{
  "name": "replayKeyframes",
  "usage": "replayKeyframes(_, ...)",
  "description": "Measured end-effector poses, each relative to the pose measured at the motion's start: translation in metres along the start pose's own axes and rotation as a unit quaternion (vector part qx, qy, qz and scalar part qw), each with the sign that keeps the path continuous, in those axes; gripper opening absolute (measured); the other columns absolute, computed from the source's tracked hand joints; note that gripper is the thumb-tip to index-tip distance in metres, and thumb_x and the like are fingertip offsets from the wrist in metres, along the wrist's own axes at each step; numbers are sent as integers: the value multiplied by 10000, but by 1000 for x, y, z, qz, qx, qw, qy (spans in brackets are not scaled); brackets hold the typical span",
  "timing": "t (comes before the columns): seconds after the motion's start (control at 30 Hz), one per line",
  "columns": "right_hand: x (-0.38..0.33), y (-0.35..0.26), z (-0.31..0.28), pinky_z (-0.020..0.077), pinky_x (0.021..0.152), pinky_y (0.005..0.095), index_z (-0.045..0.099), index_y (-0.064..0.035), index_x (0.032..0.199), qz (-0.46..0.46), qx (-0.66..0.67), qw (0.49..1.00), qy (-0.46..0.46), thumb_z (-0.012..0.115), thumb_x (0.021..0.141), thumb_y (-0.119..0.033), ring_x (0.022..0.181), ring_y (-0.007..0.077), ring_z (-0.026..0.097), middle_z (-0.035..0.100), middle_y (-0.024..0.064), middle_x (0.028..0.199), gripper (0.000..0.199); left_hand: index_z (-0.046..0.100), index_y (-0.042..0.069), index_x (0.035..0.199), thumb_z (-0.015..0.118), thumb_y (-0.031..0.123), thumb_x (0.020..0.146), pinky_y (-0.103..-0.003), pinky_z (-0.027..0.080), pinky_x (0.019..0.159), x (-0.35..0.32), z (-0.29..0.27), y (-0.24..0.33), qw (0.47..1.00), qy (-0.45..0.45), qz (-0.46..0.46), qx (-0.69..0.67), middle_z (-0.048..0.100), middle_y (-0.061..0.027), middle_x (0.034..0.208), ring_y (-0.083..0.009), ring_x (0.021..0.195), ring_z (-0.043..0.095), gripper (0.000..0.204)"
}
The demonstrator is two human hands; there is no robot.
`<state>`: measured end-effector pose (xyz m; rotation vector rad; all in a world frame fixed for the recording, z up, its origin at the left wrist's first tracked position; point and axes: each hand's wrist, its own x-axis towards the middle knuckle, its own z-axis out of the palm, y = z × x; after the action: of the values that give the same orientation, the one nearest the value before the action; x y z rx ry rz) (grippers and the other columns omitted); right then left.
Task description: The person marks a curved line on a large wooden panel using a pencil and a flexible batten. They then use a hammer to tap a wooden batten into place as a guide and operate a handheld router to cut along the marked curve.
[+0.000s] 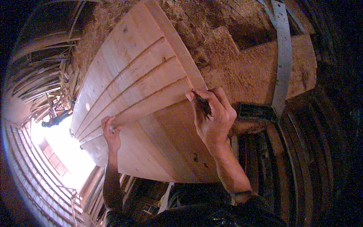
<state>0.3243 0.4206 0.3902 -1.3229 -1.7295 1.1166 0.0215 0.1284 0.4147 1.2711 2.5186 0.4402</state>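
Observation:
A large pale wooden panel [124, 64] with several long grooves lies across the middle of the view, a crosswise strip [174, 45] along its right end. My right hand [216, 113] is closed at the panel's near right corner, thumb and forefinger pinched on the edge by the crosswise strip. Farther left along the same near edge, my left hand [111, 132] curls its fingers over the rim with the thumb below. Under the panel's near side shows a broad, smooth wooden board [162, 147] with dark knots. What lies inside my right fist is hidden.
Sawdust [242, 64] covers the surface beyond the panel. At the right lies a silver metal blade [282, 56], meeting a dark bar [257, 112] at its near end. Timber is stacked at the far left [38, 83] and lower right [302, 151]. Bright daylight comes through an opening at left.

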Motion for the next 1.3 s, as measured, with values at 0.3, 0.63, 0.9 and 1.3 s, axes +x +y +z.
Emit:
replayKeyframes(0.3, -5, 1, 8, 494, 574, 342, 720, -66, 909, -7, -57, 998, -2, 832, 830, -137, 654, 275, 642, 649, 113, 793, 154, 628, 40, 1264, 726, 319, 916, -435, 393, 1075, -5, 7, -13, 999, 11, 26, -30, 535, -142, 1271, -311, 1241, 497, 456)
replayKeyframes(0.63, -10, 15, 40, 509, 630, 366, 713, -23, 881, -88, -142, 985, 32, 813, 862, -209, 688, 305, 649, 668, 134, 809, 211, 670, 56, 1222, 730, 369, 909, -424, 406, 1068, 0, 15, -51, 996, 59, 62, 4, 581, -143, 1215, -322, 1208, 525, 447)
replayKeyframes(0.9, -9, 21, 47, 540, 725, 376, 720, -8, 914, -108, -163, 981, -7, 743, 918, -428, 752, 260, 704, 736, 146, 819, 420, 671, 154, 1315, 725, 247, 868, -459, 374, 1118, -3, 24, -71, 990, 111, 89, 18, 600, -152, 1308, -333, 1284, 510, 460)
replayKeyframes(1.3, 34, 31, 19, 508, 678, 373, 754, -15, 962, -181, -241, 953, -21, 745, 875, -538, 688, 213, 660, 705, 92, 744, 530, 587, 80, 1411, 547, 328, 1034, -438, 347, 1165, -78, -30, -213, 978, 193, 24, 80, 533, -175, 1466, -347, 1353, 491, 453)
